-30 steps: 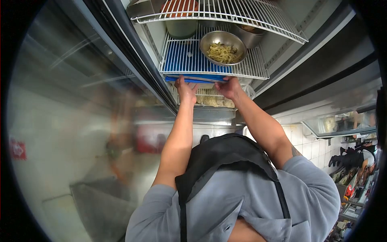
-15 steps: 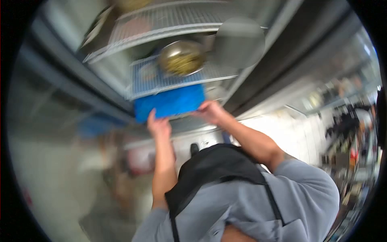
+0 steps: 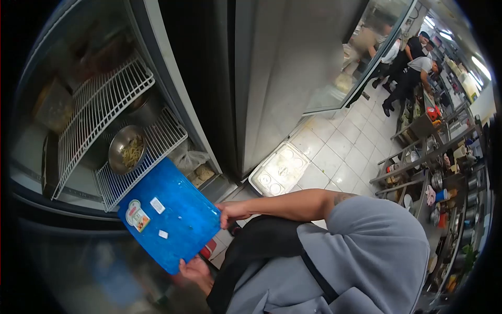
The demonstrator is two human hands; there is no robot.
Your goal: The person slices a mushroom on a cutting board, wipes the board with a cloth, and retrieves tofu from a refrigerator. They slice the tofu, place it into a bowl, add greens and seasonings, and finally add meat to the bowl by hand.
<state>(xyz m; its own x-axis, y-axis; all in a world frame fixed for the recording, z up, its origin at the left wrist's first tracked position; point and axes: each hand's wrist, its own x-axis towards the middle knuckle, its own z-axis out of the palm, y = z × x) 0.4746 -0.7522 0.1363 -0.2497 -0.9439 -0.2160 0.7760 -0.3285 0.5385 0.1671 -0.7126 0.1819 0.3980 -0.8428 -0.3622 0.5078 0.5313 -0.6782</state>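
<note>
A flat, rectangular blue plastic lid (image 3: 180,209) slants out of the fridge below the lower wire shelf, carrying a printed label and two small white stickers. At its near lower corner, my left hand (image 3: 196,270) is closed on the edge, with the thumb on top and some fingers hidden underneath. My right hand (image 3: 234,212) grips the right-hand edge, fingers wrapped round it. What lies under the lid is hidden. Just above its far end, a metal bowl (image 3: 120,162) of pale yellow-green strips sits on the lower wire shelf (image 3: 175,135).
An upper wire shelf (image 3: 99,104) and a container (image 3: 54,104) are inside the fridge. A plastic bag (image 3: 191,159) lies beside the lid. On the tiled floor is a white lidded tub (image 3: 280,168). Co-workers (image 3: 418,68) stand along a cluttered counter at the far right.
The view has swung to the right, bringing the room and co-workers into sight. The blue lid extends farther out of the fridge, with both hands still on it.
</note>
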